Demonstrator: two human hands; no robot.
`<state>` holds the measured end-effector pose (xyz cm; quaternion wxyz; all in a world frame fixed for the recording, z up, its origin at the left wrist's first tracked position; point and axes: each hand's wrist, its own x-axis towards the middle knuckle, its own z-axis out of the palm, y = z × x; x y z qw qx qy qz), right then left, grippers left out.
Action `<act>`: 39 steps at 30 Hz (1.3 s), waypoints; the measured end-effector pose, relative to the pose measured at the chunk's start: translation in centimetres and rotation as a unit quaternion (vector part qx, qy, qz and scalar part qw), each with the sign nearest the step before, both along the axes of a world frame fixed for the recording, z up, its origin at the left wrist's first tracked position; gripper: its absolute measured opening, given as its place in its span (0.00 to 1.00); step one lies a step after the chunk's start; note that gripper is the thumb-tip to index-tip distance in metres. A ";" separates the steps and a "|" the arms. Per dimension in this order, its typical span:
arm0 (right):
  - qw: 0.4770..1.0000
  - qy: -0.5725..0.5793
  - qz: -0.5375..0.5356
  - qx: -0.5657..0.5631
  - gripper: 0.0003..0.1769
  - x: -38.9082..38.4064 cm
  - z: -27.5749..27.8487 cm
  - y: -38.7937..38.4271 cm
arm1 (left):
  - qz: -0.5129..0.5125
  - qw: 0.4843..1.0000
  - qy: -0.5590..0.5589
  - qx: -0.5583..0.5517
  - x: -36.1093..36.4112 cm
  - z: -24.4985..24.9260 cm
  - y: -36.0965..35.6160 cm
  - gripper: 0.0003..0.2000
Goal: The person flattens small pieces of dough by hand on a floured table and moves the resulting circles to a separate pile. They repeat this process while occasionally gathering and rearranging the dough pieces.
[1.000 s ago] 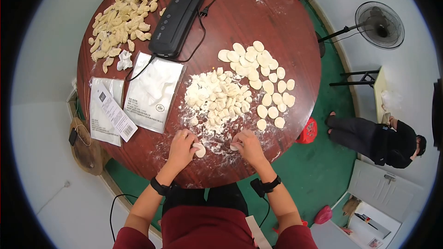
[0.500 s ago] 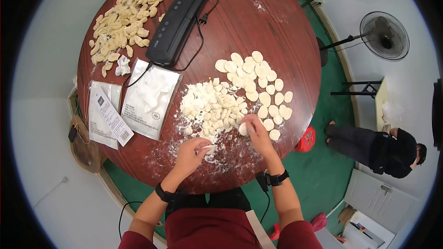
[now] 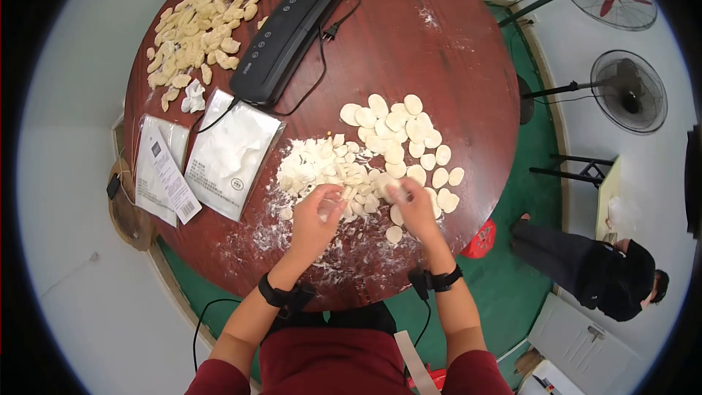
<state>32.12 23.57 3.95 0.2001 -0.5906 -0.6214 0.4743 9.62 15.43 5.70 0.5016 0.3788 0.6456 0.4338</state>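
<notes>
My left hand is curled at the near edge of a heap of small dough pieces, its thumb and fingers close together; whether a piece is between them is too small to tell. To its right, my right hand has its fingers around a flattened dough disc, slightly blurred. White flour lies left of the heap. Round dough wrappers overlap beyond and to the right of my right hand. One single disc lies nearer to me, between my hands.
A black sealing machine with a cord lies across the round table. Shaped dough pieces cover the far left. Plastic packets lie at the left. Two fans and a person are at the right.
My left hand has moved forward and right to the dough heap. My right hand has shifted slightly right and now has a disc at its fingers. One disc lies nearer to me. The view has shifted slightly.
</notes>
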 end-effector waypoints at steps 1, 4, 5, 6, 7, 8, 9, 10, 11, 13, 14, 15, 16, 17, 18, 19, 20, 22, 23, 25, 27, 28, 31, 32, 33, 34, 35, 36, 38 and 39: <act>0.999 -0.002 -0.024 0.026 0.15 0.4 -0.8 1.0 | 0.011 0.999 0.029 0.012 -0.7 -0.4 -0.4 0.13; 0.998 0.008 -0.063 0.014 0.17 0.7 -0.8 4.0 | 0.042 0.992 0.118 -0.001 -3.2 -0.8 -1.8 0.12; 0.998 -0.023 -0.062 0.023 0.17 0.9 -1.2 4.8 | 0.059 0.988 0.145 0.006 -4.0 -1.5 -2.3 0.11; 0.996 -0.054 -0.060 0.031 0.16 1.3 -1.7 5.3 | 0.063 0.987 0.147 0.002 -4.9 -1.6 -2.8 0.11; 0.997 -0.053 -0.056 0.028 0.16 1.9 -2.5 5.4 | 0.068 0.983 0.169 -0.024 -5.8 -1.8 -3.2 0.11; 0.992 -0.103 -0.053 0.047 0.15 2.6 -3.3 5.6 | 0.072 0.978 0.189 -0.049 -6.6 -1.9 -3.6 0.11; 0.985 -0.152 -0.049 0.066 0.14 3.2 -3.7 5.9 | 0.083 0.970 0.227 -0.015 -7.1 -2.8 -4.1 0.10; 0.985 -0.151 -0.044 0.065 0.14 3.7 -3.6 6.0 | 0.088 0.970 0.228 -0.018 -7.7 -3.1 -4.4 0.10; 0.981 -0.162 -0.051 0.092 0.13 4.3 -3.4 6.0 | 0.081 0.965 0.248 -0.005 -8.2 -3.4 -4.8 0.10; 0.976 -0.175 -0.071 0.112 0.11 4.7 -2.6 6.1 | 0.074 0.962 0.263 0.007 -8.7 -3.4 -5.2 0.11; 0.976 -0.173 -0.065 0.110 0.11 5.0 -2.6 6.3 | 0.079 0.961 0.265 0.003 -8.6 -3.4 -5.3 0.11; 0.985 -0.116 -0.066 0.113 0.09 4.8 -2.2 6.6 | 0.081 0.965 0.249 -0.004 -8.5 -3.4 -5.4 0.11; 0.989 -0.058 -0.066 0.116 0.09 4.4 -1.9 6.8 | 0.084 0.969 0.234 -0.010 -8.3 -3.5 -5.5 0.11; 0.991 -0.086 -0.073 0.074 0.11 4.3 -1.4 7.0 | 0.089 0.971 0.223 -0.018 -8.1 -3.6 -5.6 0.11; 0.991 -0.086 -0.069 0.072 0.11 4.1 -1.7 7.2 | 0.093 0.970 0.224 -0.021 -8.0 -3.8 -5.8 0.11; 0.991 -0.050 -0.089 0.089 0.12 4.1 -2.1 7.5 | 0.084 0.969 0.230 -0.010 -8.0 -3.9 -6.0 0.11; 0.988 -0.015 -0.110 0.106 0.14 4.2 -2.5 7.8 | 0.074 0.969 0.236 0.001 -7.9 -4.0 -6.1 0.11; 0.988 0.012 -0.125 0.088 0.17 3.5 -2.2 8.1 | 0.078 0.970 0.230 0.001 -7.8 -4.0 -6.5 0.11; 0.984 0.029 -0.147 0.091 0.18 3.2 -2.1 8.1 | 0.069 0.970 0.233 0.006 -7.8 -4.0 -6.7 0.11; 0.980 0.044 -0.171 0.093 0.18 3.2 -2.1 7.7 | 0.058 0.970 0.234 0.011 -7.6 -3.9 -7.1 0.12; 0.983 0.021 -0.163 0.082 0.20 3.3 -2.3 7.1 | 0.060 0.981 0.187 -0.010 -7.4 -3.8 -7.4 0.13; 0.983 0.021 -0.164 0.082 0.20 3.4 -2.4 6.8 | 0.060 0.981 0.187 -0.010 -7.4 -3.7 -7.5 0.13; 0.992 0.029 -0.118 0.033 0.20 3.6 -2.6 5.9 | 0.036 0.983 0.178 -0.018 -7.4 -3.6 -7.8 0.15; 0.993 0.026 -0.108 0.032 0.20 3.6 -2.7 5.6 | 0.038 0.984 0.176 -0.013 -7.4 -3.5 -7.9 0.15; 0.994 0.023 -0.098 0.032 0.20 3.5 -2.6 5.4 | 0.038 0.984 0.174 -0.009 -7.4 -3.5 -7.9 0.15; 0.994 0.021 -0.101 0.032 0.20 3.4 -2.6 5.1 | 0.036 0.984 0.172 -0.008 -7.5 -3.3 -8.0 0.15; 0.990 0.077 -0.116 0.023 0.20 3.2 -2.7 5.0 | 0.027 0.983 0.182 -0.005 -7.6 -3.1 -8.0 0.15; 0.983 0.132 -0.130 0.014 0.20 3.0 -2.7 4.9 | 0.019 0.981 0.191 -0.001 -7.7 -3.0 -8.0 0.15; 0.982 0.138 -0.131 0.009 0.20 2.5 -2.9 5.1 | 0.010 0.982 0.190 -0.003 -8.0 -3.2 -8.2 0.14; 0.981 0.147 -0.128 0.003 0.20 2.2 -3.0 5.1 | 0.005 0.981 0.191 -0.006 -8.0 -3.3 -8.2 0.14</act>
